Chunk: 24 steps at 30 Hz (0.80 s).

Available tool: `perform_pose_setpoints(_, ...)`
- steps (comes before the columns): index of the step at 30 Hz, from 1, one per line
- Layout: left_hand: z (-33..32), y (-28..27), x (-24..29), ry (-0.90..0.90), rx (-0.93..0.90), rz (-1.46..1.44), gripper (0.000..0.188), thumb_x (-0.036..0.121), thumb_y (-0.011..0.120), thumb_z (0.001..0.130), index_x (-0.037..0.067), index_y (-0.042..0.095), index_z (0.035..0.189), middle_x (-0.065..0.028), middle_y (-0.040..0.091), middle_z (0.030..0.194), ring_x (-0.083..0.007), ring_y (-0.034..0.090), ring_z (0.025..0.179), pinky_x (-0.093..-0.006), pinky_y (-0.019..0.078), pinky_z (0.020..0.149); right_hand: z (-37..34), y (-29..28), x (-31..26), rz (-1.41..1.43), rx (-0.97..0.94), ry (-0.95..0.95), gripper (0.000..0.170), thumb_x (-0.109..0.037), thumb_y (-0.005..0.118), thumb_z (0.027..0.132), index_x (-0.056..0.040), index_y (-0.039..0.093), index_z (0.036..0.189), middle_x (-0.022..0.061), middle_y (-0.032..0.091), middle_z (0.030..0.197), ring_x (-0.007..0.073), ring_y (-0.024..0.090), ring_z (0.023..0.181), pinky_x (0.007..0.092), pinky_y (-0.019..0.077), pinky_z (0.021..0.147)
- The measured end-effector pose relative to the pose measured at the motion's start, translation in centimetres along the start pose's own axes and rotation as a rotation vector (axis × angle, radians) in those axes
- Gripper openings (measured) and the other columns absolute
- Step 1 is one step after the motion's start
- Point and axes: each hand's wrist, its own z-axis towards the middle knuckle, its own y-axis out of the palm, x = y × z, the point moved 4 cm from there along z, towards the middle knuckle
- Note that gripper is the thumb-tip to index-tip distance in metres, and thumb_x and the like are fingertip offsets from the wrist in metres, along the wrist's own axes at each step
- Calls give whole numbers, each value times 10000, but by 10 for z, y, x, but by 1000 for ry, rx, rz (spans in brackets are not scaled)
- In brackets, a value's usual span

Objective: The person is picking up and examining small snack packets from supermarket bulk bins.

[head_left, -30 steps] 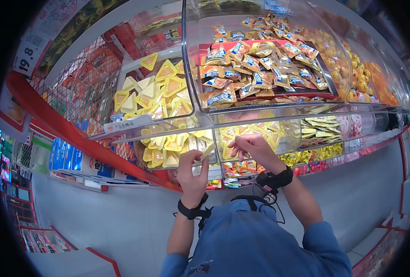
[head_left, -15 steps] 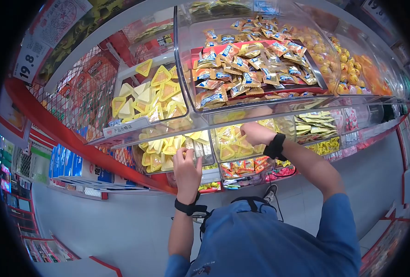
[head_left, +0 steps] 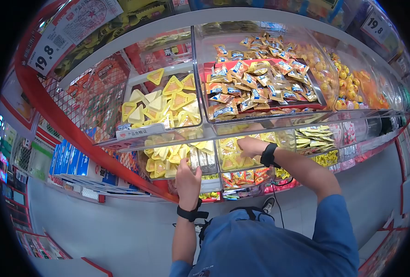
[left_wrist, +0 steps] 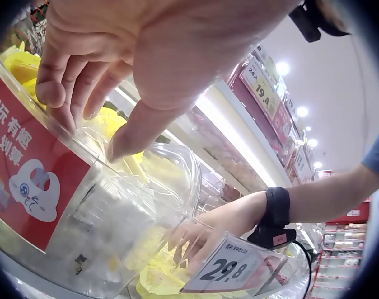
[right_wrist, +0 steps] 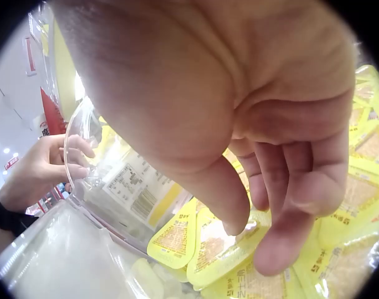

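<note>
My right hand [head_left: 252, 147] reaches into a clear lower bin [head_left: 221, 169] of yellow triangular snack packs [head_left: 232, 159]. In the right wrist view, its fingertips [right_wrist: 280, 249] and thumb are apart, right at the packs [right_wrist: 214, 243], with nothing visible between them. My left hand [head_left: 188, 182] is at the front rim of the neighbouring bin [left_wrist: 59, 140], which also holds yellow triangular packs [head_left: 161, 161]. Its fingers reach over the rim, loosely bent, with the thumb apart; no pack shows in its grasp.
Above the hands runs an upper row of clear bins, with yellow triangular packs [head_left: 182, 99], gold-wrapped candies [head_left: 255, 87] and round yellow treats [head_left: 350, 87]. A red shelf edge [head_left: 71, 122] curves along the left. Price cards [left_wrist: 230, 268] stand at the bin fronts.
My left hand held a small pale-yellow triangular piece, then moved to the left bin's rim and no longer shows it. My right hand went from above the bin down into the packs.
</note>
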Motion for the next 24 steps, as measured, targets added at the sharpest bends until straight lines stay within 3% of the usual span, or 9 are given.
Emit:
perform_pose_setpoints(6,3,-2,2,12,16,12,219,140,637,821,-27,556,936,-200,613,857,-363,599,778,-441,459,665,-7,7,18,34,-11,17,217,-179,686,727,-9,595,827,173,643,814,343,619,776,412,485,682)
perform_pose_setpoints(11,8,2,-11,64,34,-45,157,127,603,847,-20,578,798,-177,602,760,-365,597,715,-448,453,636,-42,-37,-16,219,202,50,229,-216,620,783,3,611,850,192,644,847,342,628,812,419,488,711)
perform_pose_setpoints(15,9,-1,-14,98,112,-94,152,135,632,834,-7,586,803,-160,599,767,-348,598,698,-440,456,636,-69,-57,-39,432,338,55,244,-240,606,815,3,600,828,185,637,814,321,624,766,408,479,678)
perform_pose_setpoints(17,9,-13,-7,73,162,-143,158,144,651,826,-3,593,815,-157,601,775,-345,599,698,-438,458,638,-82,-56,-45,508,483,-62,192,-187,612,822,5,605,818,145,628,729,262,615,676,363,473,626)
perform_pose_setpoints(19,17,-27,-2,167,304,-80,194,156,673,819,-23,599,809,-150,590,745,-332,569,640,-411,449,605,-95,-53,-53,573,602,-113,153,-148,618,817,4,611,811,123,622,687,234,609,631,339,471,597)
perform_pose_setpoints(20,22,-33,2,212,372,-46,211,162,683,816,-33,602,806,-147,584,730,-326,553,612,-397,445,589,-94,-45,-53,605,653,-136,125,-120,631,812,4,624,816,96,616,658,173,589,583,301,460,561)
perform_pose_setpoints(23,39,-28,22,382,323,145,262,213,719,787,-19,596,777,-141,573,709,-338,542,633,-414,437,582,-92,-27,-56,747,609,-82,136,-129,635,819,7,632,836,76,620,660,131,577,573,278,457,549)
perform_pose_setpoints(24,45,-22,23,326,296,123,271,223,723,780,-13,591,762,-140,569,700,-342,538,636,-424,433,584,-91,-22,-58,794,597,-71,137,-122,630,834,14,634,845,57,628,669,99,563,570,257,453,547)
